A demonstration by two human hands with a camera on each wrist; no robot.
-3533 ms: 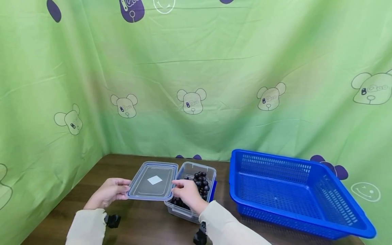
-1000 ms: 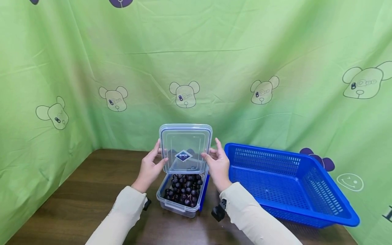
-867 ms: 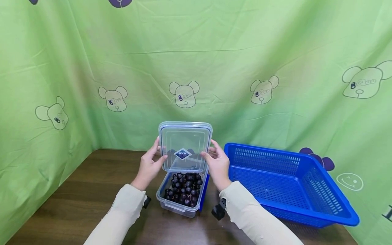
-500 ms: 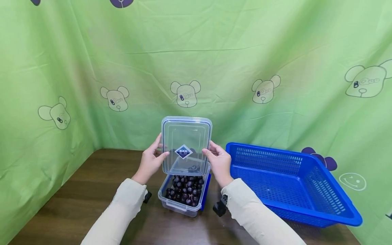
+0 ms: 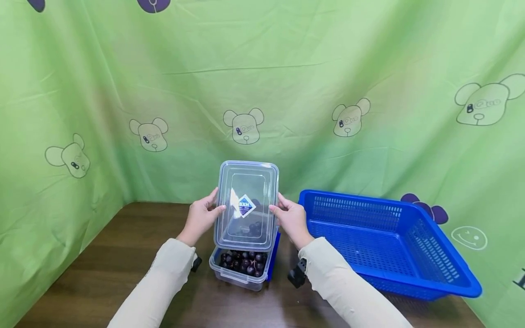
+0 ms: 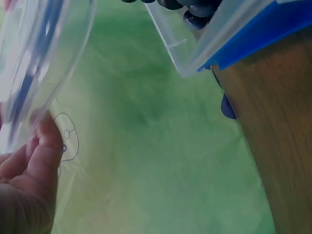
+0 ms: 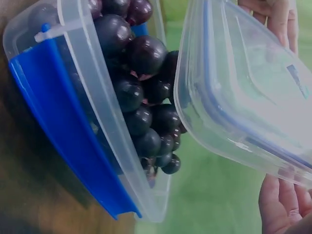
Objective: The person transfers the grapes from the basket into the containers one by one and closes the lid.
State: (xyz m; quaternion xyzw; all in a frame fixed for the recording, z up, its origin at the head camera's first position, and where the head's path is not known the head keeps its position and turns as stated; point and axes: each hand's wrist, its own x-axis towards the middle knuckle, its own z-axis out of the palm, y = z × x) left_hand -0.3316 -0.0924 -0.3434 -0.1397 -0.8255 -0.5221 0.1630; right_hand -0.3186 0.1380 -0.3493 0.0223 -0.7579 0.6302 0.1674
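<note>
A clear plastic lid [image 5: 250,182] with a diamond-shaped label is held tilted, its near edge down, above a clear food container [image 5: 238,277]. My left hand [image 5: 200,217] pinches its left edge, with the thumb on the near face. On the opposite edge my right hand [image 5: 292,221] grips it the same way. Dark grapes [image 5: 245,263] fill the container, and the lid hides the far part of them. In the right wrist view the lid's rim is close to the grapes [image 7: 146,53]. A blue latch flap [image 7: 58,112] hangs down the container's right side.
A large blue plastic basket [image 5: 361,246] with perforated sides stands to the right of the container. The brown wooden table [image 5: 106,278] ends at a green printed curtain [image 5: 184,91] behind and on the left.
Earlier the lid was held nearly flat left of the container; both hands then raised it upright over the container. Since half a second ago its near edge has come lower, covering more grapes.
</note>
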